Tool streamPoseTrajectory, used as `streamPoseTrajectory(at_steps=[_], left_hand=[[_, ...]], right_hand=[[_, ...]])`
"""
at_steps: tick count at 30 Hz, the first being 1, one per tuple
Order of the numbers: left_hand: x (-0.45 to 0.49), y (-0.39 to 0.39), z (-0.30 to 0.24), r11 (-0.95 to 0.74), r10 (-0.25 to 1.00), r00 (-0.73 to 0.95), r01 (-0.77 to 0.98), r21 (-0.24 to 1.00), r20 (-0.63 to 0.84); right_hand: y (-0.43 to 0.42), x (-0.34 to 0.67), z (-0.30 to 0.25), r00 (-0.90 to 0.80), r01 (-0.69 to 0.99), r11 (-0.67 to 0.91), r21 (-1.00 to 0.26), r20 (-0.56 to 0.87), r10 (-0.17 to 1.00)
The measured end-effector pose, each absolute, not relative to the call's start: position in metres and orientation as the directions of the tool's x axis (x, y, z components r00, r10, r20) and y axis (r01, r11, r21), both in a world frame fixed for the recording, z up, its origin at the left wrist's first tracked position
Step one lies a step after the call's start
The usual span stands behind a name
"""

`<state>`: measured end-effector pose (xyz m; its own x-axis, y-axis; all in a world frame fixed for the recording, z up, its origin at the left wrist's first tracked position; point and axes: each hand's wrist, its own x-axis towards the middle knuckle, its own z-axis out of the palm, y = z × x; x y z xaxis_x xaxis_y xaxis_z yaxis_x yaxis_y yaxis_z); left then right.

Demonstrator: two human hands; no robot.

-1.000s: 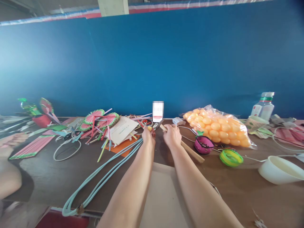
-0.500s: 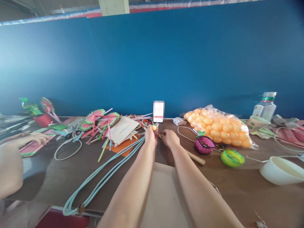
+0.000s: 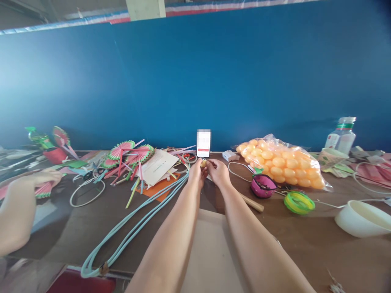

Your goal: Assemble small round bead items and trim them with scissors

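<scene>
In front of the phone (image 3: 203,143), my left hand (image 3: 195,174) is closed around a small yellow ball (image 3: 203,163), similar in colour to the ones in the clear bag (image 3: 284,165). My right hand (image 3: 218,172) meets it from the other side, its thumb and fingers pinched together against the ball. Whatever is between those right fingertips is too small to make out. Below the right wrist lies a wooden stick (image 3: 252,203), partly covered by the forearm.
On the right are a purple pouch (image 3: 263,187), a green-yellow ring stack (image 3: 298,202) and a white bowl (image 3: 360,221). Pale blue tubing (image 3: 134,228), paper fans (image 3: 134,154) and a white cable loop (image 3: 88,193) lie left. Another person's arm (image 3: 21,203) works at far left.
My right hand has moved up and left to meet the ball, and my left hand has turned slightly right with it. The other person's hand has shifted over the pink folded paper.
</scene>
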<state>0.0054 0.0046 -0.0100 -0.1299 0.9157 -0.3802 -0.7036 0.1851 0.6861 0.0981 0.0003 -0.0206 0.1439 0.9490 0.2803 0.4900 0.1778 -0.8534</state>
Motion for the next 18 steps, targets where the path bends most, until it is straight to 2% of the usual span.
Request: streamPoseTrajectory(at_steps=[5,9,14,18], left_hand=[[0.005,0.004,-0.010,0.179,0.922,-0.117,-0.714,0.677,-0.368],[0.005,0.004,-0.010,0.189,0.928,-0.093,-0.719,0.669,-0.361],[0.005,0.001,-0.005,0.194,0.936,-0.065,-0.728,0.657,-0.347],[0.005,-0.001,-0.003,0.190,0.943,-0.047,-0.737,0.649,-0.329]], right_hand=[[-0.005,0.097,-0.011,0.197,0.182,0.049,-0.982,0.085,0.977],[-0.005,0.095,-0.009,0.205,-0.045,-0.050,-0.998,-0.058,0.977],[0.000,0.094,-0.012,0.164,-0.212,-0.101,-0.972,-0.137,0.977],[-0.002,0.094,-0.009,0.157,-0.271,-0.120,-0.955,-0.167,0.973]])
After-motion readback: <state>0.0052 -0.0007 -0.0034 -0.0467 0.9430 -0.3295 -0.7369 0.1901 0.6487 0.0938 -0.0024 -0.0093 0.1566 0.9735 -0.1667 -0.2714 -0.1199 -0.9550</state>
